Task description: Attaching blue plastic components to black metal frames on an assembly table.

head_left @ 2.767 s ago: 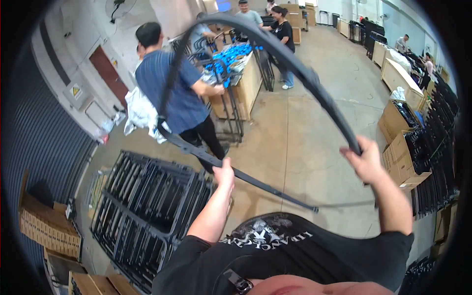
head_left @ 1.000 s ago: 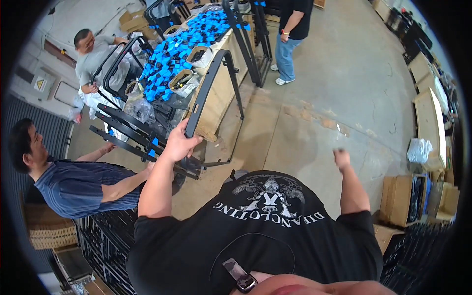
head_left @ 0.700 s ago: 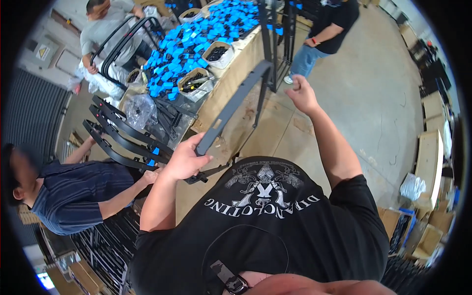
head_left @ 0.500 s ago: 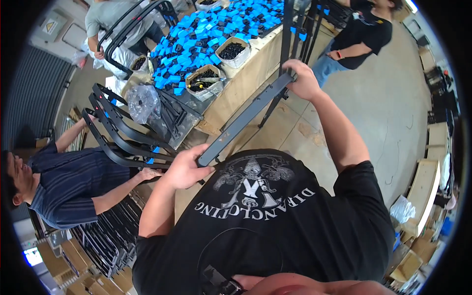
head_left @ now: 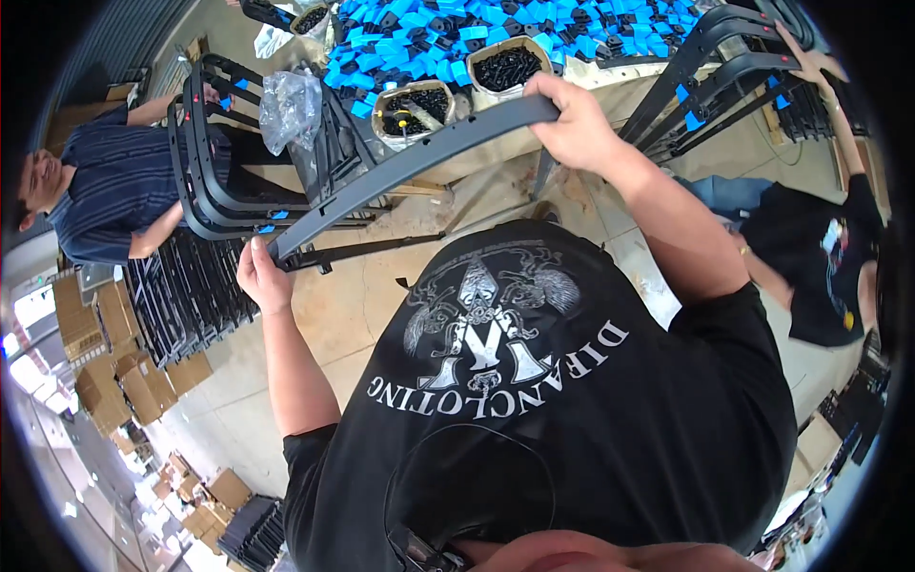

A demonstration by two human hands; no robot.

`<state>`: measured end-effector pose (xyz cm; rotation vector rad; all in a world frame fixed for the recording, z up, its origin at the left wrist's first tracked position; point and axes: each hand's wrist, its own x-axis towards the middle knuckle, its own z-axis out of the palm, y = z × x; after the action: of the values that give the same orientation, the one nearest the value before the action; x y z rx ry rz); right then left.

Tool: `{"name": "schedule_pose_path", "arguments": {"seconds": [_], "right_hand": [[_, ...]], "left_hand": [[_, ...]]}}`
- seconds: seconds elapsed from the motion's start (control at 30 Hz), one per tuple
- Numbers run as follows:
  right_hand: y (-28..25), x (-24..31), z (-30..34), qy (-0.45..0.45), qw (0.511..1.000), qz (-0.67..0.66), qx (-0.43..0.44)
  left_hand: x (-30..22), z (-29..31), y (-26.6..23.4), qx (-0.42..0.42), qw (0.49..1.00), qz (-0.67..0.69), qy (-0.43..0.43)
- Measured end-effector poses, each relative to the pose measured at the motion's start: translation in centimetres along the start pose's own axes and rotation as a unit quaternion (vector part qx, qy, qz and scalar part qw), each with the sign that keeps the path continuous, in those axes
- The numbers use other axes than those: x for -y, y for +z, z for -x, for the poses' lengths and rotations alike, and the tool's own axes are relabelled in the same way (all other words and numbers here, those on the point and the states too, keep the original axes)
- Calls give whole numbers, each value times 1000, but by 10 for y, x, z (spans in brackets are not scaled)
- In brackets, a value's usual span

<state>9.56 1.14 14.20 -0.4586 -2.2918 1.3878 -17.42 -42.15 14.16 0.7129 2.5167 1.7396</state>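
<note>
A dark grey metal tube frame (head_left: 410, 167) slants across in front of my chest, its near side a broad, slightly curved bar with small holes. My left hand (head_left: 264, 275) is closed round its lower left end. At the upper right end, my right hand (head_left: 579, 124) grips the same bar, thumb and fingers wrapped over it. A thinner dark bar (head_left: 381, 250) runs below, seemingly part of this frame. Just beyond the bar stand two open containers of small black parts, one (head_left: 412, 114) with a yellow-and-black tool in it, the other (head_left: 510, 71) nearer my right hand.
Blue and black plastic pieces (head_left: 419, 43) are heaped on the table ahead. At left, a person in a striped shirt (head_left: 105, 191) holds several curved frames (head_left: 205, 157). At right, another person (head_left: 820, 229) reaches to more frames (head_left: 715, 67). A clear plastic bag (head_left: 291, 110) lies on the table.
The held frame has swung to a flatter slant, its left end moving further left with my left hand. My view has turned too, and frames at the right now show beside the person there.
</note>
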Motion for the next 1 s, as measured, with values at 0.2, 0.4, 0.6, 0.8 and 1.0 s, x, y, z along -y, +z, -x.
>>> {"name": "schedule_pose_path", "arguments": {"seconds": [0.2, 0.4, 0.6, 0.8, 1.0], "right_hand": [[-47, -50, -36, 17, 1000, -11, -21], [-66, -106, -74, 13, 996, -80, -42], [-48, -100, -91, 59, 997, -43, -38], [-38, -89, -105, 74, 989, 75, -106], [-44, -65, -103, 91, 982, 150, -63]], "left_hand": [[-26, 4, 82, -47, 996, -72, 16], [-43, -36, 126, -12, 994, -105, 3], [-27, -69, 113, -1, 996, -89, -26], [-15, -104, 114, 31, 991, -133, -8], [-25, -98, 110, 17, 991, -132, -17]]}}
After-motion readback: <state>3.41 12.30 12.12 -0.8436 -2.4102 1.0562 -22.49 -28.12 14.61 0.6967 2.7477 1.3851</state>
